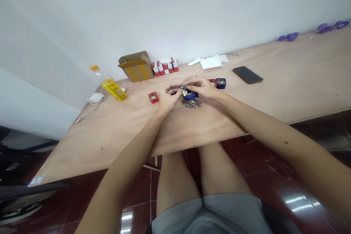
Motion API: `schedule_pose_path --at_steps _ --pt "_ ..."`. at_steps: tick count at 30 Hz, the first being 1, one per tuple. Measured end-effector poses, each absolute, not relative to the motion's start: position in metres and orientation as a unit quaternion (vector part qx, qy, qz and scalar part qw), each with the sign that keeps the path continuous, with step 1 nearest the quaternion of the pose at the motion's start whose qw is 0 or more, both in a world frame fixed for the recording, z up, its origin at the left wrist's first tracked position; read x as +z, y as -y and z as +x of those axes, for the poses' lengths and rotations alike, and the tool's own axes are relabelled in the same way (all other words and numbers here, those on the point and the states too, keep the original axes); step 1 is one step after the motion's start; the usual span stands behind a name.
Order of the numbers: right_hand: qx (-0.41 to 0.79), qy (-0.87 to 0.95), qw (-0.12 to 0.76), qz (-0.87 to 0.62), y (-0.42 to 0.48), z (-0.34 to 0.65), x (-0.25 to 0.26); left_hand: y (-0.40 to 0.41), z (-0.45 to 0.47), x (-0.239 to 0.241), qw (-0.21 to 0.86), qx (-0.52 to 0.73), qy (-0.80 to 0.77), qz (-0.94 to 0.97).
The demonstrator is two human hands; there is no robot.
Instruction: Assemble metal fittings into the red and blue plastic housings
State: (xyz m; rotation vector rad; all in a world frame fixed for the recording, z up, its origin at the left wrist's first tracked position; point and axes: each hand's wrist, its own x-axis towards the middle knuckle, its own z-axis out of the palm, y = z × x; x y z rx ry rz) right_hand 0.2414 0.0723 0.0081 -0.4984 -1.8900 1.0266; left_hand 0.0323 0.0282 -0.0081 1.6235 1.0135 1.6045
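The step in hand looks like close two-handed work on a small metal part above the table. The left hand and the right hand are both narrow, thumbs drawn in towards fingers around the part; which of them actually grips it, I cannot tell. The part sits between the thumbs, beside a blue piece, with a heap of metal bits just in front. Fittings this small seem to call for a light pinch and a steady support, without brushing the heap.

Counted: two red pieces show, one left of the hands and one partly hidden on the right; a second blue piece stands beside the latter. The heap's bits overlap too much to count. Further off are one bottle, one carton, about five small boxes and one phone.
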Motion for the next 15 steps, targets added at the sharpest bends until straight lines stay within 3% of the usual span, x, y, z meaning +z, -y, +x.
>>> schedule_pose_path --at_steps 15 --pt "0.403 0.767 0.453 -0.21 -0.0727 0.2416 0.0094 -0.0276 0.0337 -0.0072 0.321 0.616 -0.39 0.605"
